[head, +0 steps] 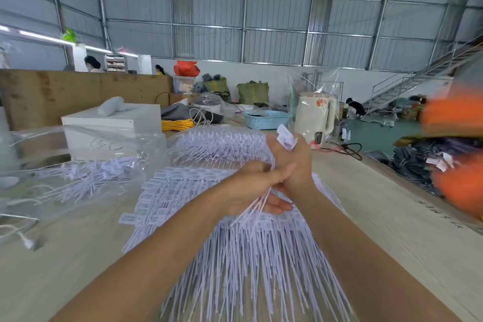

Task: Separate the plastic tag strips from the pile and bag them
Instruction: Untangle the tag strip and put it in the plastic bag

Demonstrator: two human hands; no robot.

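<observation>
I'm at a long pale wooden table [392, 217] in a big metal-walled shed, with other people working far off. On my left lies a clear plastic bag [78, 159], mouth toward me, already holding loose tag strips, close enough that I can feed it without reaching far. In the middle, the pile [235, 256] of white tag strips fans out in rows, tails toward me, so single strips pull free easily. My left hand [251, 191] is curled round a small bunch of strips [254, 206], tails hanging below, gathering what I have freed. My right hand [292, 165], touching it, pinches the label ends [286, 137] upright above the fingers, to keep them aligned. Beyond stand a blue basket [264, 119] and a cream kettle [315, 117].
</observation>
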